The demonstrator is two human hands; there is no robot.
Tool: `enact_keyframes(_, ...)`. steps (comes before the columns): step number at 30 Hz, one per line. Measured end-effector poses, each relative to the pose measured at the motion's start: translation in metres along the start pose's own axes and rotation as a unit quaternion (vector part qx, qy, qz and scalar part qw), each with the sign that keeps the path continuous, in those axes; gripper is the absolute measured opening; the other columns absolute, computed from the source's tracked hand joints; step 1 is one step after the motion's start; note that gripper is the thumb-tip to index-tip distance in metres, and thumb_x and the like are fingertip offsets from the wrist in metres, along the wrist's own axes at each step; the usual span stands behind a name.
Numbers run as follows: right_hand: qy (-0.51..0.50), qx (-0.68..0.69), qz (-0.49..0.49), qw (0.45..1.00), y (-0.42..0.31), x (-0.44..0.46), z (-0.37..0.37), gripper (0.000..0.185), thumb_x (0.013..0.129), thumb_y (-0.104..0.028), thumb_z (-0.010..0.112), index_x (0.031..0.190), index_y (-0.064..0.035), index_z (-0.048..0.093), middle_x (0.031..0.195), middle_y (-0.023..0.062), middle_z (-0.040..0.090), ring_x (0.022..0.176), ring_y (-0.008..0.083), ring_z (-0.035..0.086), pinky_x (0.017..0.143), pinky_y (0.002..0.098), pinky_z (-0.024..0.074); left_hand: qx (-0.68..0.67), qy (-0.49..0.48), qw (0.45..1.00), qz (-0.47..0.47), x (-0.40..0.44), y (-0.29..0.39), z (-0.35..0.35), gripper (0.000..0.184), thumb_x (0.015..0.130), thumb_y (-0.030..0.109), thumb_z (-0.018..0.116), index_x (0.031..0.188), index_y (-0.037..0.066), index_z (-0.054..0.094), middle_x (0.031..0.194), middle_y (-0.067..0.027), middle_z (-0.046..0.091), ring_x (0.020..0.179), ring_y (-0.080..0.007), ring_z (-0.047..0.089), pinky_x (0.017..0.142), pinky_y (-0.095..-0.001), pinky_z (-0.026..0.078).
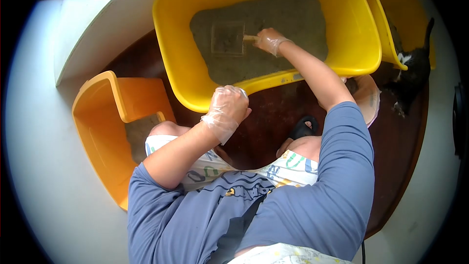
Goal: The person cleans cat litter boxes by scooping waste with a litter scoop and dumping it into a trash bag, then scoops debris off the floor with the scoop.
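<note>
My right hand (270, 42), in a clear plastic glove, is closed round the short pale handle of a litter scoop (227, 38). The scoop's square, see-through head lies on the grey litter (288, 14) inside a big yellow litter box (359, 34). Just outside the near rim of that box is my left hand (227, 105), also gloved. Its fingers are curled into a fist; a bit of white shows at the knuckles, and what it holds, if anything, is hidden.
An orange litter box (100, 132) with litter stands at my left. Another yellow litter box (381, 14) is at the right, with a black-and-white cat (415, 71) beside it. A pale round container (367, 99) sits near my right elbow. The floor (264, 127) is dark red.
</note>
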State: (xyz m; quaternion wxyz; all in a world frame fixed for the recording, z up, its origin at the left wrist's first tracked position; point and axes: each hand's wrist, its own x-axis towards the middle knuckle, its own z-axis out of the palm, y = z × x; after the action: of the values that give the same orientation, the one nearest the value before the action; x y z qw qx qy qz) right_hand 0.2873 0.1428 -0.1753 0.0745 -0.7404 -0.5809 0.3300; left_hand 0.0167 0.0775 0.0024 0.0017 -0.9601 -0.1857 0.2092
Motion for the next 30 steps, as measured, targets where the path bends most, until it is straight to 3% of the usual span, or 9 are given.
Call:
enact_keyframes(4, -0.001, 0.029, 0.022, 0.999, 0.003, -0.015, -0.033, 0.041, 0.086, -0.043, 0.071, 0.098, -0.0032, 0.074, 0.097, 0.0200, 0.073, 0.093, 0.0379, 0.068, 0.087, 0.0433, 0.0524, -0.003, -0.004, 1.000, -0.001, -0.001, 0.000, -0.005, 0.043, 0.082, 0.048, 0.074, 0.084, 0.005, 0.071, 0.080, -0.0077, 0.064, 0.081, -0.0226, 0.064, 0.071, -0.0360, 0.049)
enact_keyframes(7, -0.018, 0.099, 0.063, 0.993, 0.004, -0.059, -0.085, 0.046, 0.086, -0.048, 0.073, 0.087, -0.0017, 0.071, 0.075, 0.0137, 0.066, 0.073, 0.0286, 0.062, 0.072, 0.0403, 0.0498, -0.015, -0.006, 1.000, 0.004, -0.008, 0.003, -0.012, 0.042, 0.082, 0.047, 0.074, 0.086, 0.005, 0.071, 0.082, -0.0082, 0.066, 0.083, -0.0227, 0.065, 0.072, -0.0360, 0.049)
enact_keyframes(11, 0.012, 0.151, 0.114, 0.982, 0.011, -0.153, -0.159, 0.052, 0.087, -0.052, 0.074, 0.076, -0.0024, 0.065, 0.060, 0.0000, 0.049, 0.058, 0.0139, 0.044, 0.055, 0.0333, 0.0375, -0.020, -0.034, 0.999, 0.023, -0.015, 0.010, -0.030, 0.042, 0.082, 0.046, 0.075, 0.089, 0.005, 0.072, 0.084, -0.0085, 0.068, 0.084, -0.0227, 0.066, 0.074, -0.0358, 0.050)
enact_keyframes(15, 0.099, 0.102, 0.164, 0.976, 0.023, -0.277, -0.215, 0.046, 0.089, -0.046, 0.075, 0.079, -0.0018, 0.066, 0.064, 0.0004, 0.051, 0.061, 0.0123, 0.043, 0.057, 0.0317, 0.0388, -0.014, -0.015, 0.999, 0.046, -0.019, 0.016, -0.035, 0.043, 0.080, 0.048, 0.076, 0.089, 0.006, 0.072, 0.085, -0.0082, 0.070, 0.085, -0.0229, 0.068, 0.075, -0.0363, 0.052)
enact_keyframes(18, 0.162, 0.194, 0.191, 0.949, 0.052, -0.375, -0.219, 0.047, 0.090, -0.044, 0.075, 0.079, 0.0005, 0.066, 0.064, 0.0000, 0.049, 0.064, 0.0108, 0.042, 0.060, 0.0317, 0.0400, -0.009, -0.010, 0.998, 0.057, -0.019, 0.020, -0.043, 0.043, 0.080, 0.048, 0.077, 0.090, 0.007, 0.073, 0.086, -0.0085, 0.071, 0.084, -0.0234, 0.069, 0.075, -0.0369, 0.052)
enact_keyframes(20, 0.154, 0.165, 0.277, 0.934, 0.055, -0.434, -0.226, 0.042, 0.091, -0.039, 0.076, 0.076, -0.0015, 0.066, 0.064, -0.0015, 0.048, 0.064, 0.0079, 0.040, 0.058, 0.0290, 0.0382, -0.009, -0.023, 0.998, 0.063, -0.018, 0.022, -0.049, 0.042, 0.080, 0.047, 0.078, 0.090, 0.007, 0.073, 0.085, -0.0089, 0.070, 0.084, -0.0240, 0.069, 0.075, -0.0373, 0.053)
enact_keyframes(26, 0.065, 0.053, 0.462, 0.883, 0.064, -0.524, -0.212, 0.048, 0.092, -0.046, 0.070, 0.081, 0.0010, 0.070, 0.065, 0.0091, 0.062, 0.062, 0.0206, 0.056, 0.064, 0.0374, 0.0476, 0.016, -0.036, 0.997, 0.071, -0.016, 0.030, -0.056, 0.043, 0.080, 0.048, 0.078, 0.088, 0.007, 0.073, 0.085, -0.0085, 0.070, 0.085, -0.0245, 0.069, 0.074, -0.0379, 0.053)
enact_keyframes(28, -0.036, -0.062, 0.456, 0.887, 0.047, -0.499, -0.211, 0.043, 0.093, -0.038, 0.066, 0.098, 0.0043, 0.072, 0.094, 0.0255, 0.071, 0.089, 0.0396, 0.070, 0.082, 0.0456, 0.0537, 0.015, -0.040, 0.996, 0.074, -0.013, 0.028, -0.053, 0.043, 0.080, 0.048, 0.078, 0.088, 0.007, 0.073, 0.085, -0.0083, 0.070, 0.084, -0.0244, 0.069, 0.073, -0.0380, 0.053)
enact_keyframes(30, -0.042, -0.124, 0.485, 0.865, 0.040, -0.473, -0.191, 0.039, 0.094, -0.034, 0.064, 0.103, 0.0029, 0.073, 0.102, 0.0239, 0.072, 0.096, 0.0382, 0.070, 0.086, 0.0437, 0.0549, 0.044, -0.030, 0.994, 0.094, -0.013, 0.025, -0.049, 0.045, 0.082, 0.054, 0.074, 0.088, 0.010, 0.075, 0.081, -0.0057, 0.070, 0.079, -0.0203, 0.070, 0.067, -0.0340, 0.051)
